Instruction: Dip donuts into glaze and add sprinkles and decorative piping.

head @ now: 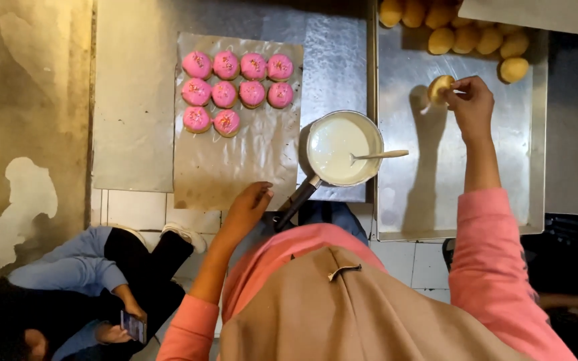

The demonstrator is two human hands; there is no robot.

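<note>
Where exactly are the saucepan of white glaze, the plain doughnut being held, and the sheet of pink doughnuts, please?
saucepan [369, 128], head view, on its right rim.
plain doughnut [438, 87], head view, on its pale top, beside the right hand [471, 103].
sheet [235, 167], head view, on its bare lower part.

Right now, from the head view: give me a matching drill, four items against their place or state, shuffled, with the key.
Items:
1. right hand
2. left hand
3. spoon
4. pink iced doughnuts

Places or states:
A. in rows on the foil sheet
B. rests in the saucepan of white glaze
C. holds a plain doughnut over the metal tray
D. empty, by the saucepan handle

Pairs: 1-C, 2-D, 3-B, 4-A
</note>
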